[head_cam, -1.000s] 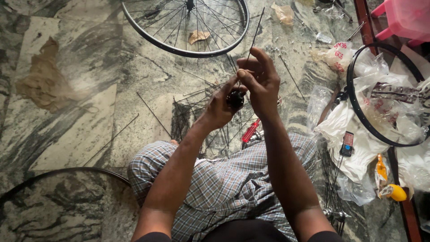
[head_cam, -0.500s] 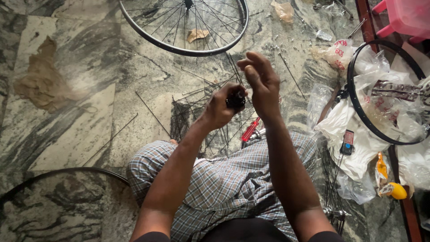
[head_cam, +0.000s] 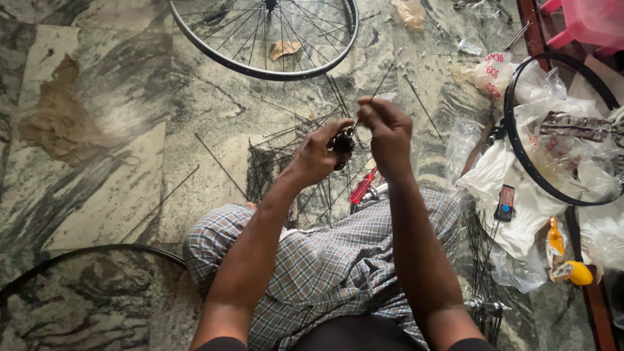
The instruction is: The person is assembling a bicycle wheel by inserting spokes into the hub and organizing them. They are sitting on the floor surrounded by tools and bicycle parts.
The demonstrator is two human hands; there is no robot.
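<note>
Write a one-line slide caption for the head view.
Left hand holds a dark wheel hub while right hand pinches a thin spoke.

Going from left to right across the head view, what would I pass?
Crumpled brown paper → left hand holding a dark wheel hub → right hand → black rim on plastic bags → yellow bottle.

A spoked wheel [head_cam: 263,39] lies beyond the hands; a bare rim [head_cam: 520,156] on plastic bags [head_cam: 520,208] sits right, a red-handled tool [head_cam: 362,187] below.

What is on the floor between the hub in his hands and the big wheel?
In the head view, loose spokes lie on the floor between the hub and the wheel.
</note>
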